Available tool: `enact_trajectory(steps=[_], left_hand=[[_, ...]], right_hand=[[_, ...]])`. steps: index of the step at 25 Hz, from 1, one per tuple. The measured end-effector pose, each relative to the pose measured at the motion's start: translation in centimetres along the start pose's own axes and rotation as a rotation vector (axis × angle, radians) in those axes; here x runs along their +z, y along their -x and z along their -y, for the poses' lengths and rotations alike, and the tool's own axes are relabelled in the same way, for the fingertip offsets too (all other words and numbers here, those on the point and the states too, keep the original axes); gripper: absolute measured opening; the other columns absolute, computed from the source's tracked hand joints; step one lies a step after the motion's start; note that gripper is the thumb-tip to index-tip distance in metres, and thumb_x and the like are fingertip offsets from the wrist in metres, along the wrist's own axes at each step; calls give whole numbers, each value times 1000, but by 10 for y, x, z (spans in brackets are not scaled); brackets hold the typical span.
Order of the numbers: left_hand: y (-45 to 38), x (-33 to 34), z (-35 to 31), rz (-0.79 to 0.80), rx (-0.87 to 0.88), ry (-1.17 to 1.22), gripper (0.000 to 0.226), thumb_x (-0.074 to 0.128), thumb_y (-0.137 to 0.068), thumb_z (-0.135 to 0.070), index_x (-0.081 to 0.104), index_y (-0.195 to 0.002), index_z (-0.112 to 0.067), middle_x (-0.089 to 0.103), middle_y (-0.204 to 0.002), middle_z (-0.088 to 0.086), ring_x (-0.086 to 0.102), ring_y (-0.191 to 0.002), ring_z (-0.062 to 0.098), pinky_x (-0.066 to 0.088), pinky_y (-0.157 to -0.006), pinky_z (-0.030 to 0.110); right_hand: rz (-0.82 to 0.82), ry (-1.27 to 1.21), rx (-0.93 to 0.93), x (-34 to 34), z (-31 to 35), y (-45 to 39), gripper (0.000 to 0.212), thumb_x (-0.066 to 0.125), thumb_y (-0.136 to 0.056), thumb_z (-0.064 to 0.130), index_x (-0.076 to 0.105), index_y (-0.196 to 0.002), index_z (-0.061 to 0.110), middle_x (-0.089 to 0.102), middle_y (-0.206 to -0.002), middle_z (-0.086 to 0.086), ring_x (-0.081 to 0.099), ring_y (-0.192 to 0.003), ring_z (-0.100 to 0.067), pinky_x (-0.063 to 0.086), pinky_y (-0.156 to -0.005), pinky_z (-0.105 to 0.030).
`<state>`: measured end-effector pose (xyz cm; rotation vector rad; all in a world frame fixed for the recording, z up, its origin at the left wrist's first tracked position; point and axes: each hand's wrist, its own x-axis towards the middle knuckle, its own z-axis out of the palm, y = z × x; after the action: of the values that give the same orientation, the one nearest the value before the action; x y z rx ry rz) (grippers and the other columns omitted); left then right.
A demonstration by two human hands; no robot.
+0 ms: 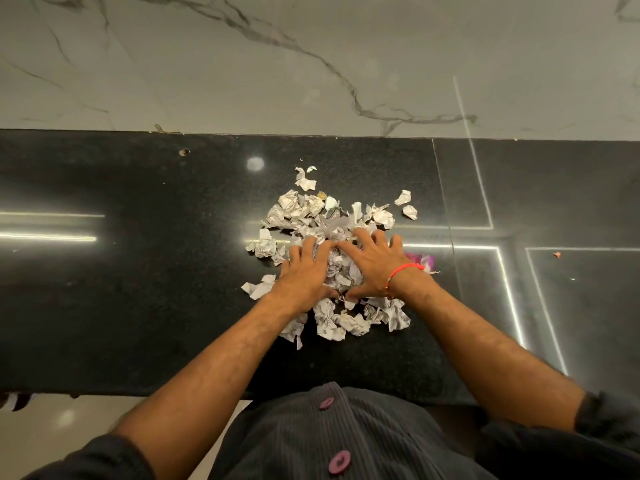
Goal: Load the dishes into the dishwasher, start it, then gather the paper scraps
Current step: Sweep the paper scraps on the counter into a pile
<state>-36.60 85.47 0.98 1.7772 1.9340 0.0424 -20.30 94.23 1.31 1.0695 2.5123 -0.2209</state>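
Both my left hand (304,271) and right hand (374,268) press spread fingers on the paper scraps (311,216) mid-tabletop (138,306); strays near the far edge remain ungathered.

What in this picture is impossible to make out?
- Head view: scraps beneath the left hand and right hand, covered by palms.
- Pink thing, mostly behind the right wrist.
- Small gold object at the paper pile's far edge: too small to identify.
- Dishwasher: out of frame.

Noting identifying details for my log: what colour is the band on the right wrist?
Red-orange, a thin thread wristband just behind the right hand; clearest in the head view.
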Motion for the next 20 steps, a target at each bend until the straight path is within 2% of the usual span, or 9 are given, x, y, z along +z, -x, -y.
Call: enact_trajectory(steps=[3,5,9,16,20], left_hand=[[-2,-1,2,-53,63,-19,78,74,-89,-37,24,-147,-23,24,-149,9,30,-129,28,37,-112,49],[-3,-3,5,-73,104,-12,69,70,-92,-38,28,-144,-20,29,-144,9,33,-122,26,40,-108,47],[-4,-18,12,-135,168,132,55,59,-98,-43,32,-141,-22,33,-138,4,34,-119,22,41,-103,41],[7,-58,24,-212,282,393,40,57,-99,-35,35,-133,-32,36,-123,-8,31,-110,11,38,-95,32],[17,-67,44,-237,346,503,40,58,-96,-32,39,-132,-28,43,-125,-2,37,-114,15,36,-93,26]], right_hand=[[-74,25,-27,-7,6,-2,85,66,-73,66,25,-141,34,34,-141,-8,38,-121,-34,34,-100,-51],[-87,-8,-59,-13,9,-2,76,69,-77,55,31,-137,29,39,-134,-8,40,-117,-31,41,-98,-46],[-149,-182,-85,-31,10,2,68,73,-81,41,36,-136,27,45,-124,-4,44,-111,-26,49,-92,-43],[-310,-491,-134,-70,22,11,52,76,-80,24,49,-124,21,52,-113,-1,50,-98,-19,46,-90,-35],[-346,-517,-134,-84,41,14,50,77,-80,21,51,-122,19,54,-114,0,52,-99,-18,46,-90,-32]])
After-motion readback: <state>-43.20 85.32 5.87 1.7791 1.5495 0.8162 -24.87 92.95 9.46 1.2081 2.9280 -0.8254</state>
